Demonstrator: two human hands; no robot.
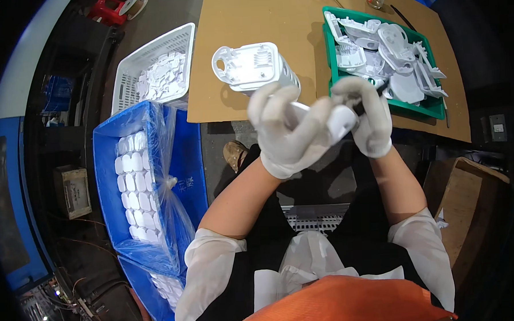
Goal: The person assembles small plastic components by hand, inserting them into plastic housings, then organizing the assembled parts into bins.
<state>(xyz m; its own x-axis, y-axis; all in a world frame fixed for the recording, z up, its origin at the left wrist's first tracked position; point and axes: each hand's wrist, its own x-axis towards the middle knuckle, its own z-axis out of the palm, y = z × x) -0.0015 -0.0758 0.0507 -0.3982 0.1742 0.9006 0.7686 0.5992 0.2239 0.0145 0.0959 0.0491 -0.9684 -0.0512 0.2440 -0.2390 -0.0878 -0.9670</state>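
Standing near the table (209,108). A person is sitting at its edge, with both gloved hands raised in front of it.

The left hand (293,136) is holding a white piece (343,121), its fingers bending round the near side and its thumb side blurring. The white piece is lying slantwise between the two hands, off the table top. The right hand (373,124) is curling close beside the piece's far end. Something dark is showing between its fingers; I cannot tell what it is, nor whether those fingers are closing on it or on the piece.

A white stack (247,66) is standing on the cardboard, just beyond the left hand. A green crate (336,75) is sitting to the right, heaping over with white parts (398,45).

Risks, as I am judging them: the smooth piece could be slipping if the gloves are gripping loosely, and it would be dropping toward the lap or floor. If the dark thing is sharp, a slip could be scratching the plastic or nicking a glove. A careless left knuckle could be knocking the stack over. Parts are overhanging the crate's rim, so a right elbow or sleeve could be catching one.
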